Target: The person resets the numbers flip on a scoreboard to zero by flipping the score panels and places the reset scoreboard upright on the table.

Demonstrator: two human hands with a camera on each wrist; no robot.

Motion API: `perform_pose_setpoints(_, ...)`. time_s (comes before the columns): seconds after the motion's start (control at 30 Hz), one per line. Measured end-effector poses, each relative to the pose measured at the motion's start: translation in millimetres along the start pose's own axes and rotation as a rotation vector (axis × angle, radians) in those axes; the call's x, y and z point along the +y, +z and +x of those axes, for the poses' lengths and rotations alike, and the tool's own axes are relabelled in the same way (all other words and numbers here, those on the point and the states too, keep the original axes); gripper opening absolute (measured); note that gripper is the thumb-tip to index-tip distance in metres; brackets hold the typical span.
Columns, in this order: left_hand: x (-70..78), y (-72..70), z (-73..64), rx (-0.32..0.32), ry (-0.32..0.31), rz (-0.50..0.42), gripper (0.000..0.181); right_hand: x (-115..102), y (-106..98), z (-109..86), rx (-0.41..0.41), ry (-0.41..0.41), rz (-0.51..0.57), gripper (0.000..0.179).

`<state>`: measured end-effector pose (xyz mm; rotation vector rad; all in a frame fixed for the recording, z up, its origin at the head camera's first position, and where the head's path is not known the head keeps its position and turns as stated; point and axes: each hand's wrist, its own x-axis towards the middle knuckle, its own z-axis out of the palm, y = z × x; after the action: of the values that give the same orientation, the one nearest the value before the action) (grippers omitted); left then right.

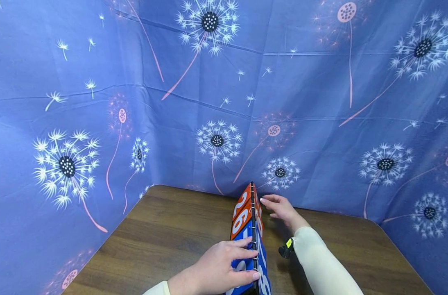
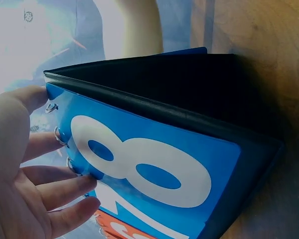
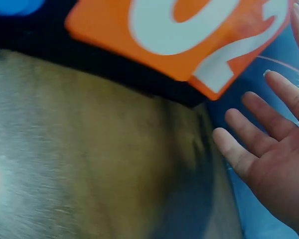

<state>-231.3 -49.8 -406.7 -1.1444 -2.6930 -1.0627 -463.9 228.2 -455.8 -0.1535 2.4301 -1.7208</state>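
A tent-shaped flip scoreboard (image 1: 242, 217) stands on the table, its ring-bound ridge pointing away from me. Large white digits mark its orange cards at the far end and its blue cards (image 2: 154, 159) at the near end. My left hand (image 1: 216, 266) comes from the left, fingertips touching the rings along the ridge near the blue cards. In the left wrist view its fingers are lightly bent and spread along the bound edge. Beside the far end, my right hand (image 1: 281, 209) is held with fingers extended, close to the orange cards (image 3: 179, 30) but not gripping them.
The brown wooden table (image 1: 165, 229) has rounded far corners. A blue cloth with dandelion prints (image 1: 216, 98) hangs behind and at both sides, close to the scoreboard's far end. A small black device with a yellow label (image 1: 287, 248) sits at the right wrist.
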Motion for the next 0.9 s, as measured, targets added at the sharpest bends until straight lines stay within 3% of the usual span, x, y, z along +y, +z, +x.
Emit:
perform_pose_setpoints(0.17, -0.3, -1.3, 0.3, 0.009, -0.01, -0.027, 0.049, 8.7, 9.8, -3.4, -0.042, 0.014, -0.014, 0.065)
perform_pose_setpoints(0.27, -2.1, -1.5, 0.9, 0.034, 0.031, -0.011, 0.047, 9.8, 13.0, -6.2, -0.042, 0.03, 0.007, 0.064)
perform_pose_setpoints(0.53, -7.9, -1.7, 3.2, 0.056, 0.093, -0.12, 0.041, 15.8, 13.0, -6.6, -0.005, 0.053, 0.03, 0.06)
perform_pose_setpoints(0.9, -8.7, -3.4, 4.2, 0.034, -0.028, -0.257, 0.041, 22.0, 6.2, -5.3, 0.111, 0.1, 0.0, 0.033)
